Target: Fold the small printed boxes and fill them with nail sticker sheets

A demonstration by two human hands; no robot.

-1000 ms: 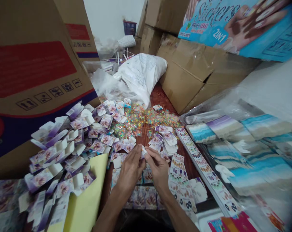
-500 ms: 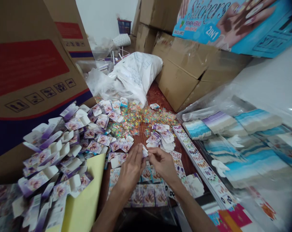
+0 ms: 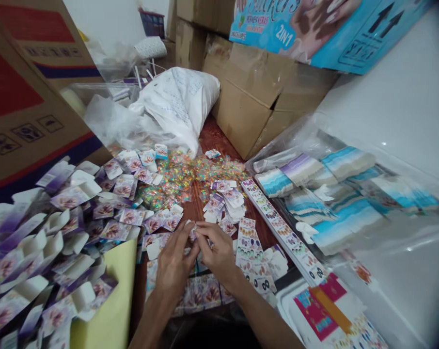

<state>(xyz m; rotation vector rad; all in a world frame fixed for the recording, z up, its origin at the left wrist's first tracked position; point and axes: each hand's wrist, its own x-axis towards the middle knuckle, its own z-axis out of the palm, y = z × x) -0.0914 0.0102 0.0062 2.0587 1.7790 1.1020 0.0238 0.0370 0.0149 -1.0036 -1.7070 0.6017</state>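
My left hand [image 3: 174,264] and my right hand [image 3: 216,252] meet over the reddish table, fingertips pinched together on a small white and purple card packet [image 3: 192,231]. Flat printed cards [image 3: 205,291] lie under my hands. A strip of nail sticker sheets [image 3: 250,245] sits just right of my right hand. A small stack of purple cards [image 3: 225,201] lies beyond my fingers, with colourful small packets [image 3: 190,177] scattered farther back.
A big heap of folded purple packets [image 3: 59,228] fills the left, partly on a yellow sheet [image 3: 110,295]. Cardboard boxes [image 3: 248,102] and a white bag [image 3: 172,104] stand behind. Plastic-wrapped blue and purple bundles [image 3: 314,194] lie on the right.
The view has swung, so everything sits lower and more to the left. My hands have drawn closer together, both pinching the small packet.
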